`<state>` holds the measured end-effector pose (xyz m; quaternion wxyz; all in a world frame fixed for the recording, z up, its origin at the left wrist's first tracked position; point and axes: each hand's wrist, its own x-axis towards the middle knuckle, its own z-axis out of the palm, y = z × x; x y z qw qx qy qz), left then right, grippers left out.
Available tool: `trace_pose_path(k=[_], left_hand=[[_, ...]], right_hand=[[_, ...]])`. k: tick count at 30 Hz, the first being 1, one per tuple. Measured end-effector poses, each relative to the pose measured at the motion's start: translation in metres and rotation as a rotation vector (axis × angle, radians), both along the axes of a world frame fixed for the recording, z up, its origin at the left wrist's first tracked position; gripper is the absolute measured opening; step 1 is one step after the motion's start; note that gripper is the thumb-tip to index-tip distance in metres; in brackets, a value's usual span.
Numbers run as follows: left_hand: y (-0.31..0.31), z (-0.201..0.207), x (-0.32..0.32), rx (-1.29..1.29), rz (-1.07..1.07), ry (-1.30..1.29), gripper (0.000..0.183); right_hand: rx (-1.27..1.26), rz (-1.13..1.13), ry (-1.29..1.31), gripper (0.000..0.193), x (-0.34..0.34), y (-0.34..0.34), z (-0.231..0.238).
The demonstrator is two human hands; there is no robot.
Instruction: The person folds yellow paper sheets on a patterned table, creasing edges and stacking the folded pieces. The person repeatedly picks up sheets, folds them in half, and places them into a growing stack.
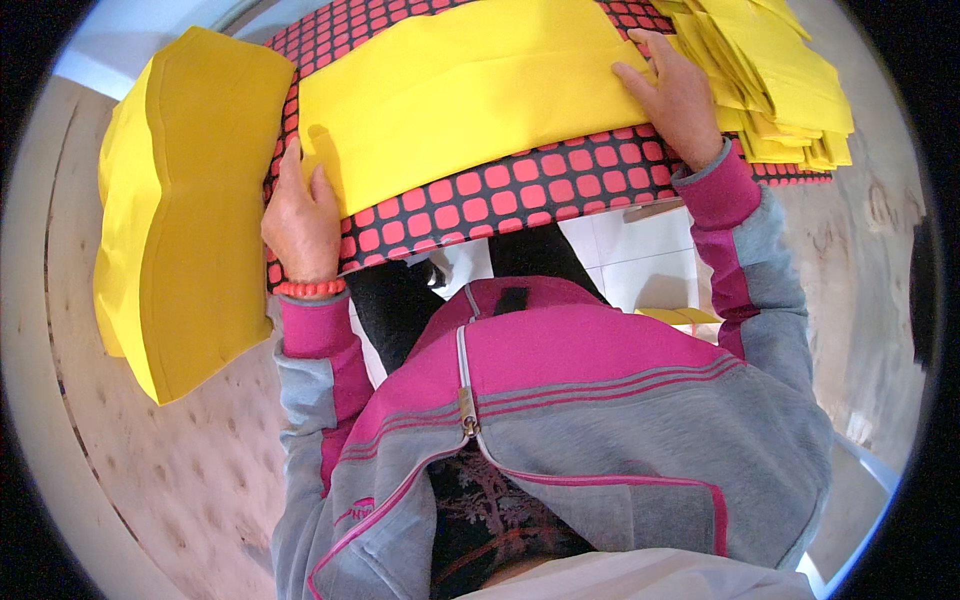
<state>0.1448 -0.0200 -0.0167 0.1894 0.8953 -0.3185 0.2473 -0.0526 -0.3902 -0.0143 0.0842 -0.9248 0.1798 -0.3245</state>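
A long folded piece of yellow cloth point(470, 95) lies flat across a red-and-black checked table cover point(510, 195). At the cloth's left edge, my left hand point(303, 225) rests with its fingers stretched along the side and the thumb apart, a shadow falling beside it. Over at the right edge, my right hand point(680, 100) touches the cloth with thumb and forefinger spread; its other fingers are partly hidden. Both hands look open. I cannot make out whether either one lifts the cloth.
On the left, a stack of yellow cloth point(205, 200) sags over the table's side onto a pale wooden surface point(190, 460). Another pile of folded yellow pieces point(775, 75) lies beyond my right hand. Beneath the table's near edge, white floor tiles point(645, 255) show.
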Motion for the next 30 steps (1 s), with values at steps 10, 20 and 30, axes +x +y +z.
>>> trace_pose_path(k=[10,20,30], left_hand=[[0.001,0.006,-0.006,-0.053,0.084,0.181,0.043],[0.008,0.001,-0.007,-0.113,0.079,0.144,0.046],[-0.06,0.008,-0.079,-0.017,-0.543,-0.047,0.059]], right_hand=[[0.212,-0.003,-0.035,0.048,-0.019,0.017,0.002],[0.227,0.058,-0.016,0.047,-0.019,0.011,0.001],[0.27,0.108,-0.067,0.045,-0.019,0.007,-0.005]])
